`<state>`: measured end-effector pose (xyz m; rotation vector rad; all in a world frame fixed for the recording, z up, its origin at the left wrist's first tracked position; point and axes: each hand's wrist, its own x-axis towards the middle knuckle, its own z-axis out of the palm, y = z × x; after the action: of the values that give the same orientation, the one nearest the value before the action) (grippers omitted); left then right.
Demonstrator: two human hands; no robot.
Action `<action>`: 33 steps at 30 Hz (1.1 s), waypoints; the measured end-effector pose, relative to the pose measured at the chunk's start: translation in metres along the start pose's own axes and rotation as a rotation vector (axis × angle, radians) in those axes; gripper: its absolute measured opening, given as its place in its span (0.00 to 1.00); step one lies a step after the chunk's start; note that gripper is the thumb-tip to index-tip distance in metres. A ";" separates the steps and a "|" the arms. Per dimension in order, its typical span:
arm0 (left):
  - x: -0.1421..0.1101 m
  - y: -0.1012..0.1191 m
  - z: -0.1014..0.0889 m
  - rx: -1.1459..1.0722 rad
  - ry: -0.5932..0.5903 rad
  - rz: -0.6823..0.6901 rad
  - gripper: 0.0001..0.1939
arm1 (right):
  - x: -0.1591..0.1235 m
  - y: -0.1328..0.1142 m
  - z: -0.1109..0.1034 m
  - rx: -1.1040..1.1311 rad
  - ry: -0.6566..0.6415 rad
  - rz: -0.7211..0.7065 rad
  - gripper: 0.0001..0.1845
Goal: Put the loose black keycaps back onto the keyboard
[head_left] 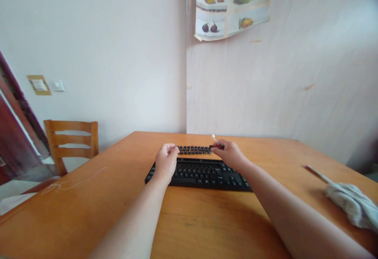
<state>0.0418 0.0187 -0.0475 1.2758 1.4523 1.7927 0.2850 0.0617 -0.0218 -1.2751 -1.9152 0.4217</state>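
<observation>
A black keyboard (201,174) lies on the wooden table in front of me, and its upper key rows look bare. Behind it, loose black keycaps (195,149) are lined up in rows. My left hand (165,162) is over the keyboard's left part, thumb and fingers pinched at the left end of those rows; what it pinches is hidden. My right hand (228,152) is closed at the right end of the rows around what looks like a keycap puller (214,137), whose pale wire end sticks up. A dark keycap (211,147) shows at its fingertips.
On the table's right side lies a grey cloth (352,204) beside a thin stick (319,173). A white string (79,182) lies at the left. A wooden chair (72,141) stands past the left edge, and the wall rises behind the table's far edge.
</observation>
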 end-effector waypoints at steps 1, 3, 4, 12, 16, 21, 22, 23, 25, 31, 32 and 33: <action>0.003 -0.001 -0.002 -0.004 0.021 0.013 0.16 | 0.001 0.004 -0.002 -0.008 0.021 0.019 0.11; 0.006 -0.002 -0.004 -0.008 0.053 0.025 0.17 | 0.004 0.012 -0.004 -0.014 0.056 0.063 0.12; 0.006 -0.003 -0.005 -0.008 0.063 0.026 0.17 | 0.006 0.015 -0.004 -0.018 0.065 0.087 0.13; 0.008 -0.007 -0.004 0.015 0.033 0.048 0.14 | 0.022 0.024 0.008 -0.094 -0.055 0.173 0.08; 0.008 -0.007 -0.004 0.010 0.030 0.052 0.14 | 0.032 0.023 0.017 -0.123 -0.119 0.200 0.06; 0.006 -0.004 -0.003 -0.004 0.030 0.050 0.12 | 0.044 0.029 0.028 -0.186 -0.148 0.242 0.05; 0.006 -0.003 -0.003 -0.007 0.028 0.046 0.12 | 0.046 0.030 0.029 -0.203 -0.144 0.251 0.05; 0.005 -0.003 -0.003 -0.011 0.024 0.042 0.12 | 0.047 0.032 0.031 -0.220 -0.140 0.259 0.05; 0.005 -0.002 -0.003 -0.019 0.019 0.033 0.12 | 0.051 0.035 0.034 -0.249 -0.131 0.274 0.06; 0.009 -0.008 -0.002 -0.008 0.000 0.038 0.11 | 0.056 0.037 0.038 -0.294 -0.143 0.289 0.08; 0.009 -0.010 -0.001 -0.004 -0.007 0.040 0.11 | 0.057 0.037 0.038 -0.299 -0.149 0.289 0.08; 0.010 -0.011 -0.001 -0.001 -0.012 0.041 0.11 | 0.057 0.036 0.038 -0.303 -0.156 0.289 0.09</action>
<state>0.0351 0.0297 -0.0545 1.3232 1.4284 1.8084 0.2681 0.1335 -0.0450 -1.7755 -1.9827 0.3959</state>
